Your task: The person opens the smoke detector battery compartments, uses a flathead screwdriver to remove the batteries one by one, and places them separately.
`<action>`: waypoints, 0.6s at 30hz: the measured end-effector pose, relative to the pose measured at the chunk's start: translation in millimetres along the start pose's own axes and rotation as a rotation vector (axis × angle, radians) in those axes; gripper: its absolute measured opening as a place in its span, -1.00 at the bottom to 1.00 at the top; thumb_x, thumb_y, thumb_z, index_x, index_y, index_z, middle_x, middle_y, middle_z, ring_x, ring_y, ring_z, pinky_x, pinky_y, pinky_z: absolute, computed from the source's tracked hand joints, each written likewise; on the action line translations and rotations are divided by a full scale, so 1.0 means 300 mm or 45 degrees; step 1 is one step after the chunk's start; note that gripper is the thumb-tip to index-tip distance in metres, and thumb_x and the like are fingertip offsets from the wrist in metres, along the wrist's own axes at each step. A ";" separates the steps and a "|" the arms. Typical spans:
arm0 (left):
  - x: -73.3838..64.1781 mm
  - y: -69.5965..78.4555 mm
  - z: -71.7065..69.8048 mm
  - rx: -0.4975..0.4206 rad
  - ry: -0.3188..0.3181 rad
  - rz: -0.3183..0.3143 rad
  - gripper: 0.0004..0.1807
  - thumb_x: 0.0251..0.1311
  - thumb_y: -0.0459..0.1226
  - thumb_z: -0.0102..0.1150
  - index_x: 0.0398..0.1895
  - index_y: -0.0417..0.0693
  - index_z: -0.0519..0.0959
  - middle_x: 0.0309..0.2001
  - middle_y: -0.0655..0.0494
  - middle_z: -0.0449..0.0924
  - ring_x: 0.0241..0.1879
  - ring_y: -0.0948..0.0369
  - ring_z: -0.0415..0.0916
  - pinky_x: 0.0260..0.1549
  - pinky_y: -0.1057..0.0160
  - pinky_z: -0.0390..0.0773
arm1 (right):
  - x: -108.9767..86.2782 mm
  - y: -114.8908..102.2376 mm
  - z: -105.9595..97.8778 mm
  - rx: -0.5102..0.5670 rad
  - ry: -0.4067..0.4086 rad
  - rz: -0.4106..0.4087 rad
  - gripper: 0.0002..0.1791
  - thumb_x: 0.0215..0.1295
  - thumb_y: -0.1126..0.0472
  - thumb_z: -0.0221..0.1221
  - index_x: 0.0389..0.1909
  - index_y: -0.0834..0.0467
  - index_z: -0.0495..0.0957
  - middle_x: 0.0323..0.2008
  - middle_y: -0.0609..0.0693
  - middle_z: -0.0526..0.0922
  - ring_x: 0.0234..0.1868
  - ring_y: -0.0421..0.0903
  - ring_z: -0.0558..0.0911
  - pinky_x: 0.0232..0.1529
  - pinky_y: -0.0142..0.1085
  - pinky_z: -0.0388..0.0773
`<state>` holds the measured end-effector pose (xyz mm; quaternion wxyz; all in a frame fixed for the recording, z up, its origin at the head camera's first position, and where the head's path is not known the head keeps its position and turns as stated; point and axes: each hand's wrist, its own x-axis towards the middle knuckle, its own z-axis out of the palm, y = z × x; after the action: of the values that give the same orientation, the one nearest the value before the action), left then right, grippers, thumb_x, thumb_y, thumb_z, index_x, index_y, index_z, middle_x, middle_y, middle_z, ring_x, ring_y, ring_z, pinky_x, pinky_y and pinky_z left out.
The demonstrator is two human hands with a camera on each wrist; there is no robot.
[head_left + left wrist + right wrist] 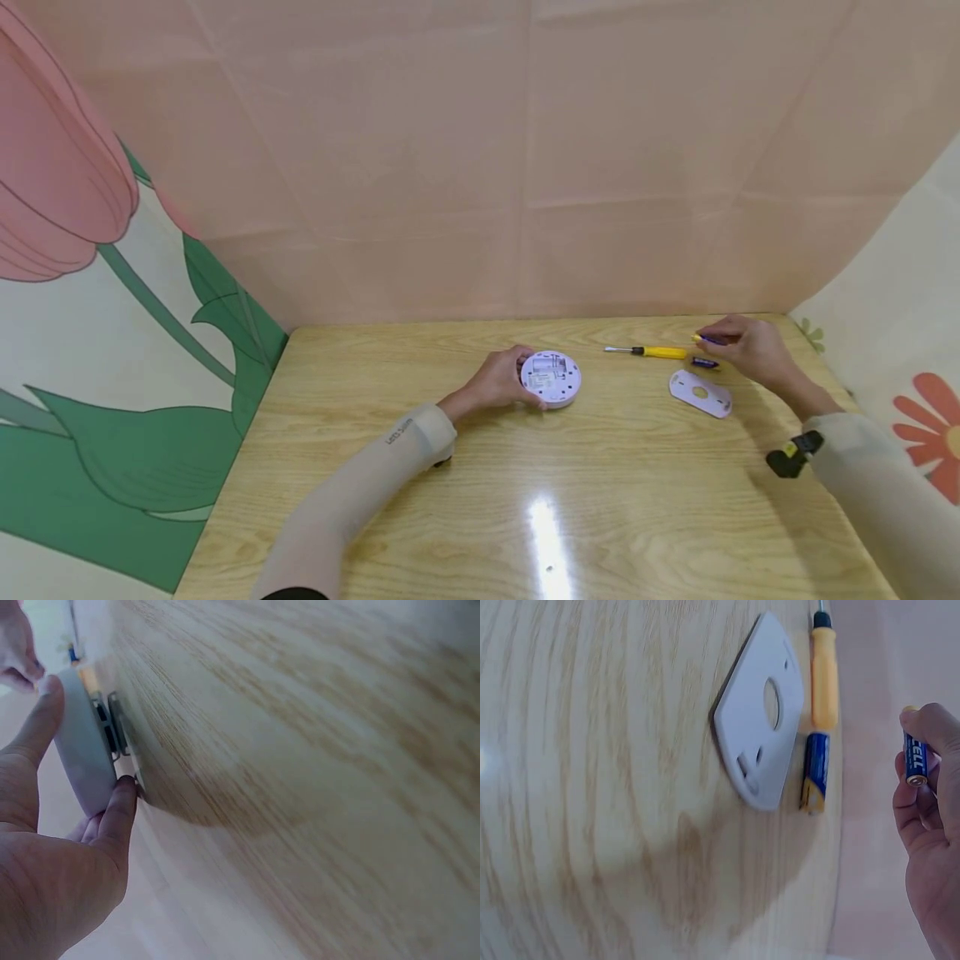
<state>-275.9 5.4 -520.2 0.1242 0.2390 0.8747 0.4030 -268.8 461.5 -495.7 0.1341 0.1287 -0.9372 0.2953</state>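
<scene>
Near the centre of the head view, a round white device (551, 385) sits with its recessed face toward the camera, its edge gripped between the thumb and fingers of the left hand (497, 379). A slot near the top of that face looks like a battery compartment; whether a cell already lies inside is too small to tell.

Toward the right of the frame, the right hand (750, 348) pinches one battery (915, 756) clear of the bench (442, 533). Just below that hand a second battery (816, 771) lies near the handle end of a yellow screwdriver (663, 352), and a white plate (714, 401) with a central hole lies nearest the viewer of the three.

Judging by this, the step in hand is battery handling at the opened device. The next move would seem to call for bringing the pinched cell leftward, matching its ends to the slot, while the left hand steadies the device.
</scene>
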 end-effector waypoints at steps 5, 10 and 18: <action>0.001 -0.001 -0.002 0.008 0.009 0.002 0.07 -0.24 -0.11 0.83 0.42 -0.14 0.46 0.26 0.01 0.64 0.19 0.21 0.57 0.28 0.26 0.54 | -0.011 0.047 -0.011 -0.015 0.023 0.010 -0.82 0.24 0.33 0.49 -0.17 0.32 0.80 -0.28 0.24 0.75 -0.44 -0.50 0.56 -0.53 -0.59 0.50; 0.005 -0.001 0.002 0.038 0.019 0.014 0.05 -0.26 -0.10 0.84 0.38 -0.14 0.49 0.19 0.02 0.68 0.13 0.23 0.60 0.21 0.32 0.56 | -0.030 0.103 -0.026 -0.034 0.038 0.033 -0.82 0.22 0.33 0.51 -0.20 0.32 0.81 -0.32 0.26 0.76 -0.46 -0.49 0.55 -0.52 -0.60 0.49; 0.002 0.000 0.005 0.021 0.010 0.010 0.04 -0.25 -0.10 0.83 0.39 -0.13 0.49 0.20 0.02 0.67 0.14 0.21 0.60 0.21 0.31 0.56 | -0.088 0.198 -0.038 0.006 0.042 0.064 -0.76 0.14 0.39 0.54 -0.18 0.37 0.79 -0.29 0.28 0.76 -0.43 -0.48 0.55 -0.48 -0.62 0.49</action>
<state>-275.6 6.7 -521.2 0.1172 0.2419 0.8775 0.3972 -261.4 519.4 -526.2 0.1418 0.1005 -0.9371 0.3027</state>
